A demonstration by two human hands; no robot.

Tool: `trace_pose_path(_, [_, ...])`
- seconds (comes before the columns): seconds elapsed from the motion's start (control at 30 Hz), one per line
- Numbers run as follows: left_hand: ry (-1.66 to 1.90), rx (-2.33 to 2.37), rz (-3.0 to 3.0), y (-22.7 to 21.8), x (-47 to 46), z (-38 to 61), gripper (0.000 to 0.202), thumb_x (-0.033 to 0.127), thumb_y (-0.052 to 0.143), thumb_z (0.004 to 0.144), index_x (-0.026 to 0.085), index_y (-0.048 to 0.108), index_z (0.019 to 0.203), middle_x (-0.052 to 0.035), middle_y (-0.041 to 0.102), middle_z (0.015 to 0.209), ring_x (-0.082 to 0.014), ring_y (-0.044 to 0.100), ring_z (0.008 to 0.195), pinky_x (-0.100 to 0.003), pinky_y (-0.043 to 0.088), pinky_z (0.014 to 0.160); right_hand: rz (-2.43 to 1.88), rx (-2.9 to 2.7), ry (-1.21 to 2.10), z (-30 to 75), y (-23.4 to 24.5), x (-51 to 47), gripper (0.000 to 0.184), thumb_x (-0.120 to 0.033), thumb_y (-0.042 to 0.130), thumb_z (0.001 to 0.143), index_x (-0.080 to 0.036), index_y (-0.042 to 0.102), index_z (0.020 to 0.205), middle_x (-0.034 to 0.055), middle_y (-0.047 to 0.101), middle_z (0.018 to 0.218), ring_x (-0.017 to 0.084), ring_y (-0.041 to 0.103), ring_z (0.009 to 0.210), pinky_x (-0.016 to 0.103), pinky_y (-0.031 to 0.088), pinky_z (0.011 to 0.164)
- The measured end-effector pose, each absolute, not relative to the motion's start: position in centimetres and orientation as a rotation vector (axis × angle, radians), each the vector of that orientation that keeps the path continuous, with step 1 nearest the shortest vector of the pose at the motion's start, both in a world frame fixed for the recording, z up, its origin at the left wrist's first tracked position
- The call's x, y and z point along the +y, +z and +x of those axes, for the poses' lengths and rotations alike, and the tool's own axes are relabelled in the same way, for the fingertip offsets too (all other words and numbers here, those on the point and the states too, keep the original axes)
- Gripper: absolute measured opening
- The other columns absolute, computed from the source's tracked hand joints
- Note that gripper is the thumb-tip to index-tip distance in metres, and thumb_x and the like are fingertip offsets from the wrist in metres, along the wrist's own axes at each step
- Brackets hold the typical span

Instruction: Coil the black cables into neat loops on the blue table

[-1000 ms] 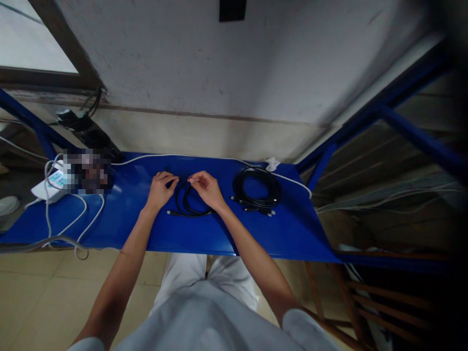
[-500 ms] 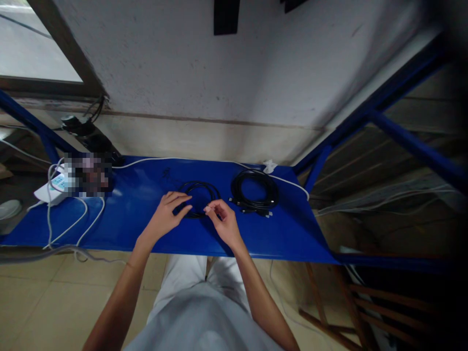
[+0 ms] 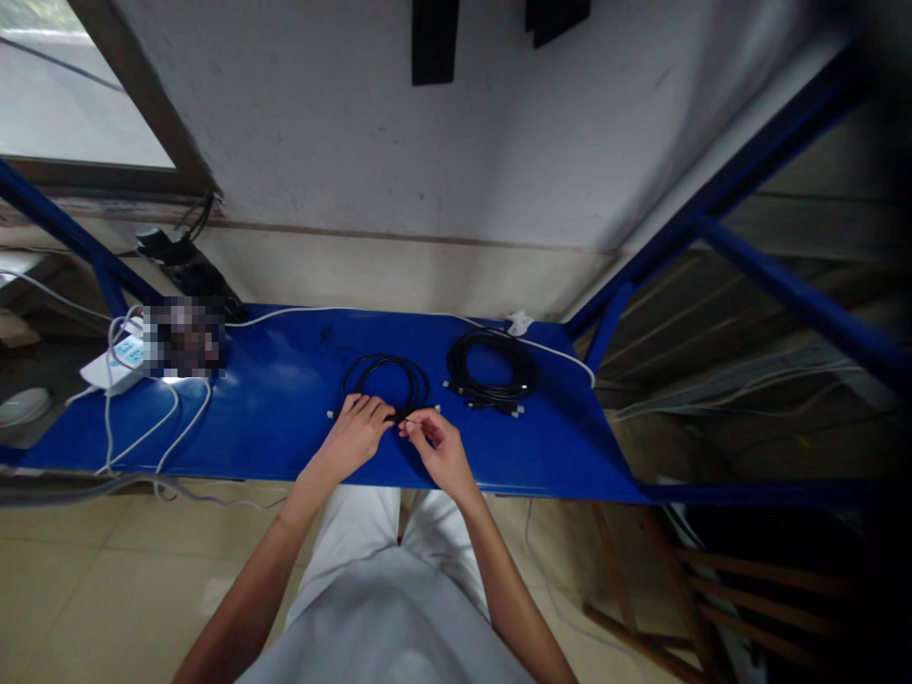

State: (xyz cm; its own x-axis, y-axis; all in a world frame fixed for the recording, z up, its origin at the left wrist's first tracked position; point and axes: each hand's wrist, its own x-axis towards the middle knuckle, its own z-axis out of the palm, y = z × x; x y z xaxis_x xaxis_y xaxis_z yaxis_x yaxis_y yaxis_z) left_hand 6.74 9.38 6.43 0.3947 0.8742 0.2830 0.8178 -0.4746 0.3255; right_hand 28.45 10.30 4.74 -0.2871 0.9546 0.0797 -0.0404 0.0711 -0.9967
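Observation:
A small black cable coil (image 3: 386,378) lies in the middle of the blue metal table (image 3: 285,427). My left hand (image 3: 354,439) rests at the coil's near edge, fingers curled onto the cable. My right hand (image 3: 437,446) is just to its right, pinching the cable's end between thumb and fingers. A silver plug tip sticks out on each side of my hands. A larger bundle of black cables (image 3: 490,371) lies to the right, untouched.
A white power strip (image 3: 118,359) with white cords (image 3: 161,432) sits at the table's left end beside a blurred patch. A white cord (image 3: 399,313) runs along the back edge. Wooden and blue frame pieces stand to the right. The wall is close behind.
Both hands came back from the coil's far side to its near edge. They closed on the cable there. The view shifted slightly.

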Motion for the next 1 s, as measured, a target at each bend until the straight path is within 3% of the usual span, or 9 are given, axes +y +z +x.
trace_pose_path(0.2, [0.77, 1.503, 2.358, 6.9, 9.3, 8.2, 0.025, 0.02, 0.05, 0.113, 0.022, 0.067, 0.132, -0.012, 0.073, 0.122, -0.0301, 0.075, 0.112, -0.048, 0.06, 0.098, -0.985, -1.492, 1.301, 28.5, 4.3, 10.2, 0.024, -0.051, 0.073, 0.103, -0.028, 0.076, 0.108, 0.0066, 0.081, 0.104, 0.027, 0.078, 0.098, 0.042, 0.063, 0.095])
trace_pose_path(0.4, [0.975, 1.372, 2.129, 7.0, 9.0, 9.3, 0.043, 0.022, 0.054, 0.113, 0.03, 0.061, 0.155, -0.0119, 0.071, 0.133, -0.0274, 0.074, 0.123, -0.046, 0.062, 0.11, -0.995, -1.449, 1.319, 28.8, 4.6, 10.5, 0.024, -0.052, 0.077, 0.1, -0.028, 0.076, 0.101, 0.0047, 0.078, 0.098, 0.025, 0.073, 0.091, 0.04, 0.061, 0.091])
trace_pose_path(0.6, [1.124, 1.265, 2.043, 6.6, 8.7, 9.6, 0.035, 0.03, 0.057, 0.115, 0.031, 0.071, 0.147, -0.0122, 0.071, 0.132, -0.0261, 0.074, 0.124, -0.046, 0.063, 0.109, -0.985, -1.484, 1.306, 29.1, 5.0, 10.5, 0.026, -0.055, 0.073, 0.102, -0.029, 0.079, 0.105, 0.0056, 0.075, 0.1, 0.025, 0.072, 0.095, 0.039, 0.061, 0.09])
trace_pose_path(0.8, [1.268, 1.267, 1.893, 6.5, 8.9, 9.6, 0.027, 0.033, 0.067, 0.111, 0.027, 0.078, 0.134, -0.0098, 0.079, 0.123, -0.0248, 0.078, 0.114, -0.043, 0.065, 0.103, -0.971, -1.413, 1.361, 29.1, 5.2, 10.6, 0.026, -0.053, 0.074, 0.102, -0.028, 0.077, 0.105, 0.0048, 0.077, 0.1, 0.023, 0.073, 0.094, 0.037, 0.061, 0.091])
trace_pose_path(1.0, [1.311, 1.269, 1.73, 7.1, 8.9, 9.5, 0.024, 0.035, 0.069, 0.11, 0.024, 0.082, 0.127, -0.0064, 0.08, 0.108, -0.015, 0.075, 0.078, -0.031, 0.063, 0.082, -0.948, -1.379, 1.379, 29.0, 5.4, 10.7, 0.027, -0.052, 0.075, 0.102, -0.025, 0.077, 0.107, 0.0045, 0.08, 0.1, 0.023, 0.076, 0.094, 0.037, 0.061, 0.091])
